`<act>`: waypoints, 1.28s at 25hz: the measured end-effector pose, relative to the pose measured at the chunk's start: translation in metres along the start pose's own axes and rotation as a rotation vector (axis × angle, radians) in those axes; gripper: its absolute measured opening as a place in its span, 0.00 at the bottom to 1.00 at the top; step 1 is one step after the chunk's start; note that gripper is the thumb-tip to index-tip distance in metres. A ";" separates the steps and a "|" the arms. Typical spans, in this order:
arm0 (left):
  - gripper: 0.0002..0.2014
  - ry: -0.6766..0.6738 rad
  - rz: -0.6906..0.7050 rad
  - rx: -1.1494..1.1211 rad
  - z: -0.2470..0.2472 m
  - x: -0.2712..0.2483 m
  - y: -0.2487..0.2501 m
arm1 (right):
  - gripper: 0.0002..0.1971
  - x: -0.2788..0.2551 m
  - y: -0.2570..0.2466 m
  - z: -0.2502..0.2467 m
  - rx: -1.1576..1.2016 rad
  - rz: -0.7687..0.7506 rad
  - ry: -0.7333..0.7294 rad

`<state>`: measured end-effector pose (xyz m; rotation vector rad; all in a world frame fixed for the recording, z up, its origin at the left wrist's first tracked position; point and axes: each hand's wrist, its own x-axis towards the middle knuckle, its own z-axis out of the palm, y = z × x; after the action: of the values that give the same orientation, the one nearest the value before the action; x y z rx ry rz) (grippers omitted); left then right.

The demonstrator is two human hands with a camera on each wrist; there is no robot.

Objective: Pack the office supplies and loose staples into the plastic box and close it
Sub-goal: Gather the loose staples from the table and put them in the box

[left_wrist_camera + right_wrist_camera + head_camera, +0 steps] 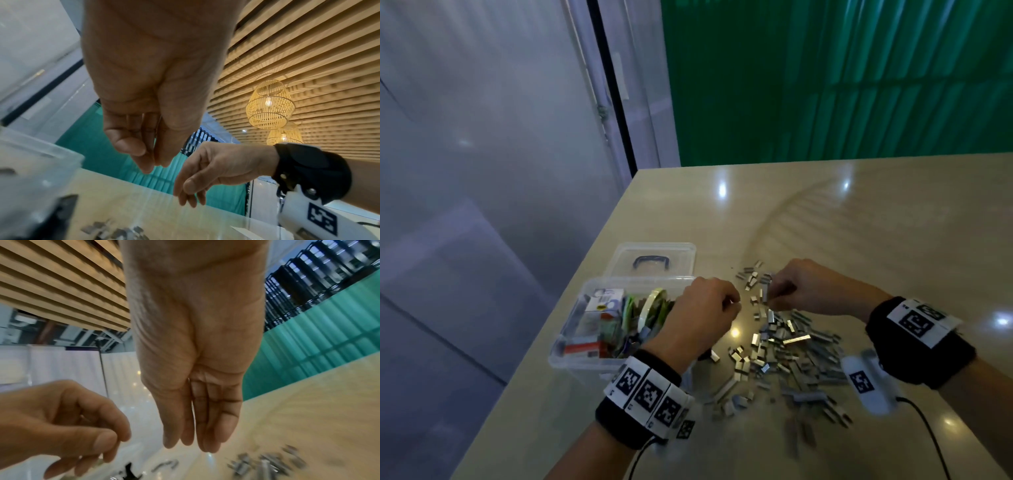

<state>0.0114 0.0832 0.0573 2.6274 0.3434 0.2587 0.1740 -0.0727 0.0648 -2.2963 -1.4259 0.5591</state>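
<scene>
Gathering staples [787, 346] lying right of the plastic box [571, 346]; left hand [702, 318] nearer it, right hand [801, 291] pinching; contents unclear.

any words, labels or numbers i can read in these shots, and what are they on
No text can be read.
White carton in the plastic box: its printed label is too blurred to read.
Red-and-white pack in the box: print too small to read.
Left wristband: square black-and-white marker codes, no words.
Right wristband and its white camera unit: marker codes only.
</scene>
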 end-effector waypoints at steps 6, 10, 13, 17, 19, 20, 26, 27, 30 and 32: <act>0.11 -0.202 -0.004 0.006 0.072 0.020 0.031 | 0.28 -0.027 0.082 0.035 -0.096 0.334 -0.105; 0.25 -0.326 -0.108 0.071 0.116 0.030 0.016 | 0.49 -0.028 0.100 0.064 -0.042 0.349 -0.137; 0.38 -0.380 -0.151 0.086 0.134 0.032 0.010 | 0.46 -0.025 0.100 0.077 -0.117 0.349 -0.130; 0.33 -0.295 -0.137 0.133 0.144 0.034 0.008 | 0.29 -0.024 0.092 0.084 -0.099 0.286 -0.052; 0.27 -0.263 -0.130 0.095 0.147 0.036 0.007 | 0.19 -0.023 0.090 0.089 -0.122 0.262 -0.006; 0.26 -0.258 -0.132 0.086 0.148 0.036 0.007 | 0.16 -0.024 0.089 0.090 -0.130 0.254 0.013; 0.16 -0.222 -0.163 0.045 0.151 0.041 0.007 | 0.03 -0.026 0.091 0.081 0.020 0.179 0.086; 0.14 -0.213 -0.168 0.039 0.150 0.043 0.006 | 0.02 -0.026 0.092 0.080 0.028 0.176 0.082; 0.09 -0.181 -0.170 0.033 0.149 0.044 0.003 | 0.05 -0.025 0.095 0.079 0.054 0.178 0.079; 0.08 -0.163 -0.163 0.036 0.149 0.045 0.002 | 0.05 -0.024 0.096 0.079 0.065 0.171 0.074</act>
<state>0.0902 0.0299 -0.0661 2.6153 0.5070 -0.0162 0.1959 -0.1251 -0.0477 -2.3748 -1.1676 0.5552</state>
